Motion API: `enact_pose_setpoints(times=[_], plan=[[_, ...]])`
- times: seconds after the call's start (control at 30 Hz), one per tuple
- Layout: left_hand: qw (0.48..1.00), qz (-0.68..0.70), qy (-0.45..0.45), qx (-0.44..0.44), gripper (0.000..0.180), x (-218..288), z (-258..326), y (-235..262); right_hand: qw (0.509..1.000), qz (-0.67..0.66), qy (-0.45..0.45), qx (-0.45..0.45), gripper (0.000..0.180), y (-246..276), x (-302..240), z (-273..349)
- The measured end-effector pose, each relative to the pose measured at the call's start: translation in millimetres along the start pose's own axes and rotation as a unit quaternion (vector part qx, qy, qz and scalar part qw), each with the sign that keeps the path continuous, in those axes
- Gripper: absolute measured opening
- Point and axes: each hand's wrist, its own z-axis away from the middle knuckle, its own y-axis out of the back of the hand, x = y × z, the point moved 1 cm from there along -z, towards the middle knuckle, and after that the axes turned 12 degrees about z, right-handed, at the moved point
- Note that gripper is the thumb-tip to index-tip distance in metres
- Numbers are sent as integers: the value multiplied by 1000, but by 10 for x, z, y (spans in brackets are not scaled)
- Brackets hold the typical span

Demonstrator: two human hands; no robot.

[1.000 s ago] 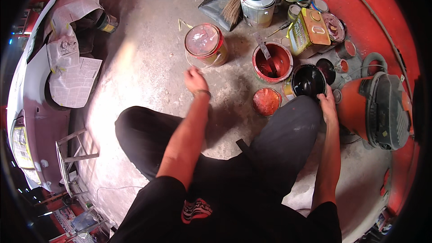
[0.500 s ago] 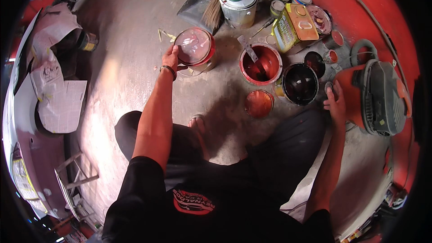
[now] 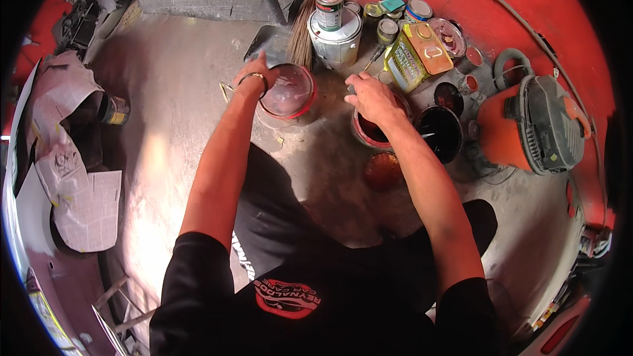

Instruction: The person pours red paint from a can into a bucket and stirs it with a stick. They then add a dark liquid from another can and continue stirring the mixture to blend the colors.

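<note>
My left hand [image 3: 258, 72] is at the far left edge of a lidded pail [image 3: 289, 91] with a pinkish, paint-smeared lid. One finger points away from me, the fingers look spread, and part of the hand is hidden. Above the left rim of an open pail of red paint [image 3: 366, 133], my right hand [image 3: 370, 97] is closed, with the grey end of a stirring stick [image 3: 350, 89] at its fingertips. My hand and forearm hide much of that pail. Beside it stands a bucket of black paint [image 3: 440, 133], and nearer me a small orange-red tin [image 3: 384, 170].
Behind the pails are a white paint can [image 3: 336, 43] with a smaller can on top, a broom [image 3: 304, 33], a dustpan [image 3: 260, 43] and a yellow rectangular tin [image 3: 410, 59]. An orange and black vacuum [image 3: 527, 125] stands right. Newspaper-masked car panels [image 3: 86, 204] line the left.
My right hand has swung left from beside the vacuum to the red paint pail's stirring stick. My left hand has shifted to the lidded pail's far left edge. The view has tilted and shifted.
</note>
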Motion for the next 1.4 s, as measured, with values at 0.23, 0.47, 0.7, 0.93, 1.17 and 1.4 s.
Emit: enact_pose_setpoints(times=[0.23, 0.47, 0.7, 0.93, 1.17, 1.4], plan=[[956, 104, -239, -137, 43, 1470, 406, -206, 998, 33, -45, 7, 21, 415, 459, 584], [929, 20, -271, -252, 49, 1772, 594, -1224, 997, -40, -67, -13, 20, 569, 465, 1261], [951, -9, -264, -160, 34, 1922, 747, -844, 995, 9, -87, 48, 19, 548, 248, 1575], [930, -51, -339, -131, 43, 1797, 857, -528, 990, -19, -67, 122, 20, 439, 28, 1502], [915, -17, -333, -227, 57, 1749, 641, -472, 976, 20, -82, 201, 28, 351, -38, 1395], [905, 91, -324, -261, 53, 1749, 621, -709, 979, 21, -144, 145, 25, 52, -60, 1501]])
